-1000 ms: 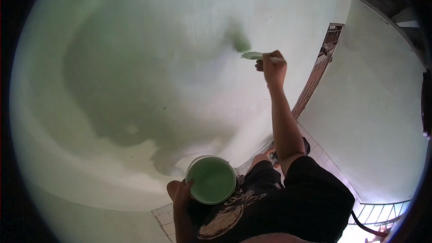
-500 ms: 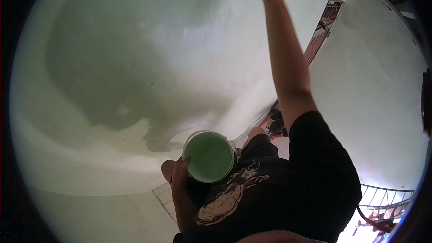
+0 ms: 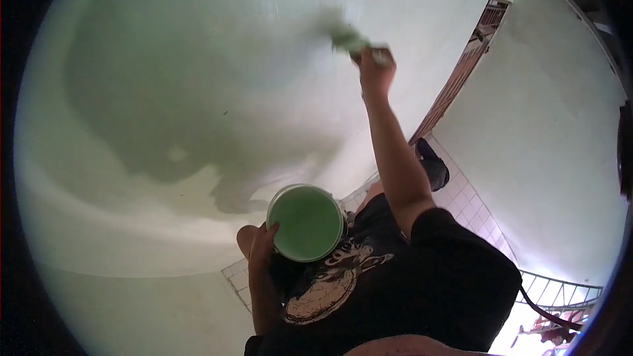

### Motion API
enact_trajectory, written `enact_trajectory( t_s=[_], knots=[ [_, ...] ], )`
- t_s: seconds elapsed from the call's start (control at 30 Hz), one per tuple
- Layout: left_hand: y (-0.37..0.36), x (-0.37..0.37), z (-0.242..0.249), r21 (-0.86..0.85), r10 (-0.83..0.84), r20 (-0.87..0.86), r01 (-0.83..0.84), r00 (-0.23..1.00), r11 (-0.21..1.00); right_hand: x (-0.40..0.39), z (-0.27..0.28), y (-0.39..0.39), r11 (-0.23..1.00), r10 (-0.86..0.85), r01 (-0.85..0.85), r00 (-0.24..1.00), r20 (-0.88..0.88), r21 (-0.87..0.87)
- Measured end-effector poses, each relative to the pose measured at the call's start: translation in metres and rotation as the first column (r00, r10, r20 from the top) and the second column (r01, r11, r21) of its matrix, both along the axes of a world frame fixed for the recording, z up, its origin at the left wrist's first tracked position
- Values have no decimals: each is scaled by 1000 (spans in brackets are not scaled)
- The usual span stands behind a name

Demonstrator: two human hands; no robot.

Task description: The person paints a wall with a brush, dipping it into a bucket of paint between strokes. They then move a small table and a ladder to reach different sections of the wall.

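Well, left hand (image 3: pixel 262 242) clasping bucket (image 3: pixel 306 223), right hand (image 3: pixel 377 69) closed round brush (image 3: pixel 349 41); shirt lettering (image 3: pixel 349 252) illegible.

the round translucent-white bucket (image 3: pixel 301 186) looks like smooth plastic, its rim faintly glossy; the pale green liquid (image 3: pixel 305 224) inside appears even and opaque. the broad pale green wall (image 3: pixel 409 20) is mostly matt, with faint streaks and a soft sheen toward its upper edge. the black short-sleeved shirt (image 3: pixel 442 277) is matt cloth with a beige print. pinkish square floor tiles (image 3: pixel 465 201) look smooth. the pale green brush (image 3: pixel 347 43) is too blurred to show its texture.
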State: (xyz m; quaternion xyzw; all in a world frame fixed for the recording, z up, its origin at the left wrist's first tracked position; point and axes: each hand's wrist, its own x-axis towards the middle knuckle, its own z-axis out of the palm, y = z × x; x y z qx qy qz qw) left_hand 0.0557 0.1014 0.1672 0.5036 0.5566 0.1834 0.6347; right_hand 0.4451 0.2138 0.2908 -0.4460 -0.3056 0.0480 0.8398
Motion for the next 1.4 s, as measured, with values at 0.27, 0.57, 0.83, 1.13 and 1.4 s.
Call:
enact_trajectory(
  t_s=[0.27, 0.57, 0.83, 1.13, 1.4],
  knots=[
    [-3, 2, -6, -26, 33, 90, -30, 995, 999, -3, 113, 12, 849, 202, -177, 979, 3, 498],
    [-1, 6, 9, 39, -41, -107, 46, 993, 998, -33, -121, -16, 981, 188, -196, 947, -259, -6],
    [5, -8, -29, -34, 37, 79, -34, 996, 999, -46, 5, 28, 989, 81, -43, 960, -267, 144],
    [0, -7, -28, 64, -22, 40, 20, 999, 998, -27, 107, 14, 841, 294, -225, 954, -67, 492],
    [-3, -6, -29, 65, 22, 70, -27, 997, 998, -14, -115, -15, 995, 88, -101, 924, -371, -16]
  ],
)
